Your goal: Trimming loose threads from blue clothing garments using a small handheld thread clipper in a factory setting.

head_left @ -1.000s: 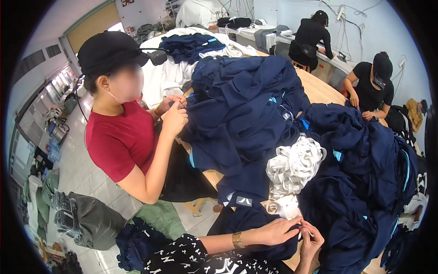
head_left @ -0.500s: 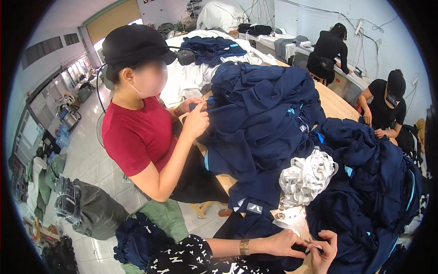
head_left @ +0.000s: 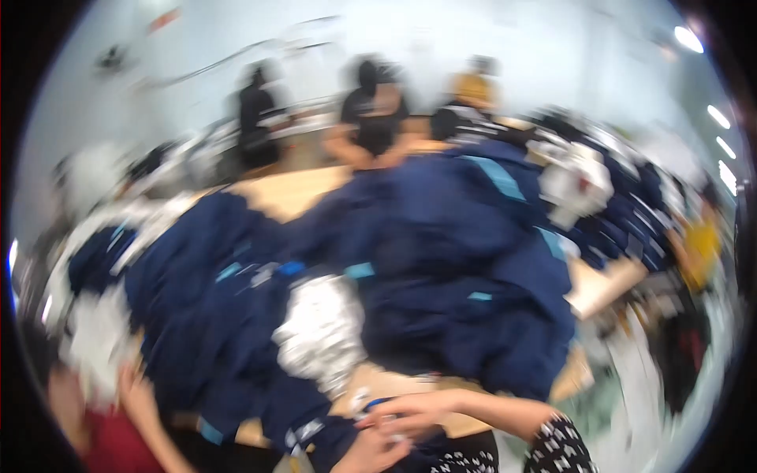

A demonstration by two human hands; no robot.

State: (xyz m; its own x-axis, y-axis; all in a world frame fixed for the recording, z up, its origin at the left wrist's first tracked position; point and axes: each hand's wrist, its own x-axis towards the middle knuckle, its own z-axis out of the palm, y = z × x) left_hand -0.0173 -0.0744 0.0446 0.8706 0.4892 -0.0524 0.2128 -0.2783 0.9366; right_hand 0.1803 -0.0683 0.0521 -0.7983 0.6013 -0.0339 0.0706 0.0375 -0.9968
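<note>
My left hand [head_left: 372, 452] and my right hand [head_left: 418, 411] meet at the near edge of the table, with their fingertips close together. A small blue item [head_left: 378, 403] shows at the fingers of my right hand; blur hides its kind. Something small and whitish is between the hands, too smeared to name. Beyond them lies a tangled pile of white strips [head_left: 322, 331]. Big heaps of navy fabric [head_left: 473, 229] with light blue edges surround it, and a navy piece with white marks [head_left: 303, 433] lies beside my left hand.
A person in a red top [head_left: 118, 441] works at the lower left with white cloth [head_left: 98, 339]. Several people in dark clothes [head_left: 374, 118] sit across the table [head_left: 288, 193]. More piled garments and a person in yellow [head_left: 700, 248] are at the right.
My view has swung to the right, so the person in red now appears at the lower left. My hands remain together, and a blue item now shows at the right one.
</note>
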